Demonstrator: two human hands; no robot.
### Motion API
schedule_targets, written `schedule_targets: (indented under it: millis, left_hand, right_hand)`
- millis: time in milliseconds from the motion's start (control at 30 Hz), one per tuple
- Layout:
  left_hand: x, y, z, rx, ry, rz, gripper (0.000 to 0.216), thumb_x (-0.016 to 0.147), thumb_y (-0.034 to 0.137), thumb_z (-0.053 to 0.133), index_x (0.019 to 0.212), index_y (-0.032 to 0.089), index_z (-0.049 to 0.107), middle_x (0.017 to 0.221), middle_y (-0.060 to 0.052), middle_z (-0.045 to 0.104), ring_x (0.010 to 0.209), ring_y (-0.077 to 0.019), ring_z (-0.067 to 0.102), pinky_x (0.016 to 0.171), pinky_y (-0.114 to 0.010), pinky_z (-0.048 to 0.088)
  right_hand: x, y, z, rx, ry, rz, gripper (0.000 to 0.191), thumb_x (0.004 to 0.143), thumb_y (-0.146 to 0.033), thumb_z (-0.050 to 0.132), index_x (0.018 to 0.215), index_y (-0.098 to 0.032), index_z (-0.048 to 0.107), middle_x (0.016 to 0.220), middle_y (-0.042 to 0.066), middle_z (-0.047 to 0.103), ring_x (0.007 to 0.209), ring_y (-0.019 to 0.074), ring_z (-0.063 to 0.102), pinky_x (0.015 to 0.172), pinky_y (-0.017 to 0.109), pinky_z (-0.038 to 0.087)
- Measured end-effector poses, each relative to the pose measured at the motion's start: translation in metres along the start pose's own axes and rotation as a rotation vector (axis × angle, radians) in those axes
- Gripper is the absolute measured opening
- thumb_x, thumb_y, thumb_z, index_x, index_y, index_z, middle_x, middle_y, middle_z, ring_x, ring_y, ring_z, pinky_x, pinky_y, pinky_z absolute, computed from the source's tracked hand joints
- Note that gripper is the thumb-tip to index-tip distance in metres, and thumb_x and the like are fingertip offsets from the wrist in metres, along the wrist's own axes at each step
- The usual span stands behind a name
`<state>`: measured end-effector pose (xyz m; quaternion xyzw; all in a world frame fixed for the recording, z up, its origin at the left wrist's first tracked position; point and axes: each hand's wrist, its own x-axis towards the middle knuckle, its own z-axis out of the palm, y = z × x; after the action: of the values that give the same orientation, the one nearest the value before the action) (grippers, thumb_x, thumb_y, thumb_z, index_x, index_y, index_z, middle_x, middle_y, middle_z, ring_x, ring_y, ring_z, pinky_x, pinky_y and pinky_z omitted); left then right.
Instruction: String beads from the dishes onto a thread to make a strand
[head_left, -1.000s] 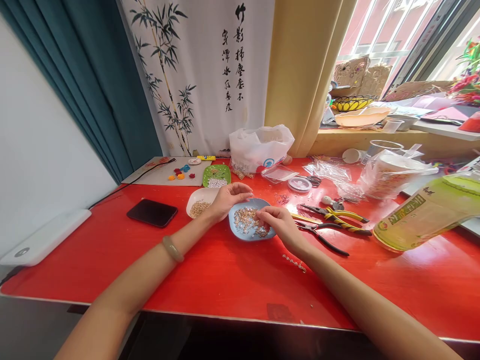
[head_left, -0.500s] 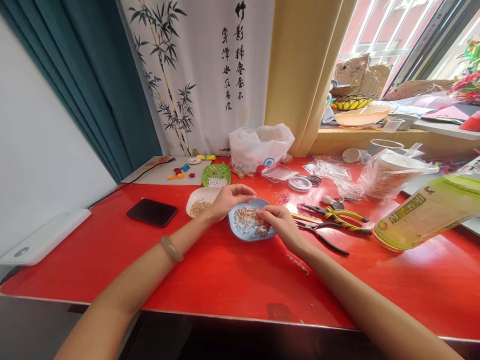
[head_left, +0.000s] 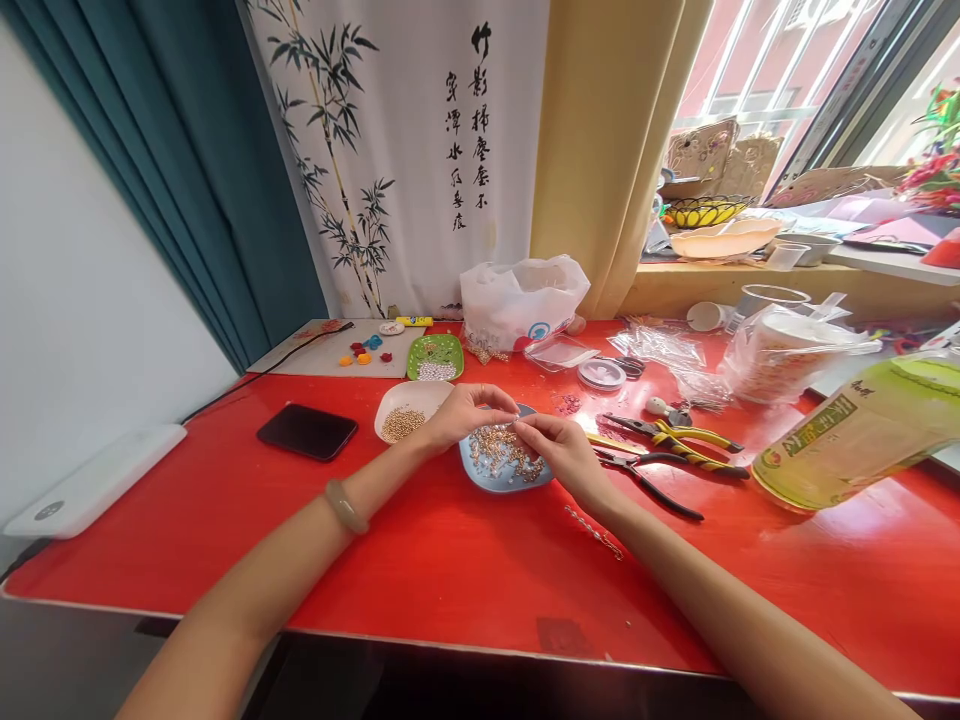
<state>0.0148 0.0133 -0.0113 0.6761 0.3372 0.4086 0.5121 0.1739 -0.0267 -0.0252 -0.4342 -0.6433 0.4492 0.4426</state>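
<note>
Above the blue dish (head_left: 504, 487), both hands meet with their fingertips almost touching. My left hand (head_left: 469, 412) is closed in a pinch, and so is my right hand (head_left: 561, 448). Whatever lies between the fingertips is too small to name. Gold and clear beads (head_left: 495, 452) are spread over the blue dish. To its left stands a white dish (head_left: 431, 395) with small gold beads (head_left: 403, 423), partly behind my left hand. A beaded chain (head_left: 594, 532) lies on the red table (head_left: 420, 560) beside my right forearm.
Yellow-handled pliers (head_left: 694, 442) and black-handled pliers (head_left: 660, 490) lie right of the blue dish, near a large green-labelled bottle (head_left: 840, 440). A phone (head_left: 307, 431) is at left. Behind are a green tray (head_left: 436, 357), a plastic bag (head_left: 521, 300) and a round clear container (head_left: 601, 374).
My right hand has risen from the beads in the blue dish to my left fingertips. The whole view has shifted slightly downward.
</note>
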Motion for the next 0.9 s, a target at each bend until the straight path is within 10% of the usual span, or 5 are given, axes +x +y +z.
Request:
schedule_targets:
  millis: [467, 900]
  left_hand:
    - [0.002, -0.006, 0.001, 0.289, -0.056, -0.094, 0.020, 0.066, 0.027, 0.059, 0.080, 0.013, 0.063, 0.080, -0.006, 0.064, 0.074, -0.0144, 0.057, 0.068, -0.025, 0.043]
    - [-0.010, -0.009, 0.025, 0.897, -0.227, 0.131, 0.016, 0.076, 0.025, 0.050, 0.081, 0.020, 0.064, 0.087, -0.002, 0.065, 0.086, -0.0158, 0.051, 0.077, -0.027, 0.038]
  right_hand:
    - [0.008, -0.007, -0.029, -0.080, 0.124, -0.085, 0.023, 0.070, -0.036, 0.056, 0.073, -0.014, 0.064, 0.069, 0.003, 0.062, 0.064, 0.0124, 0.052, 0.059, 0.024, 0.040]
    - [0.015, -0.001, -0.042, 0.097, 0.178, -0.074, 0.027, 0.069, -0.040, 0.059, 0.076, -0.014, 0.062, 0.067, 0.004, 0.064, 0.050, 0.0082, 0.054, 0.049, 0.021, 0.042]
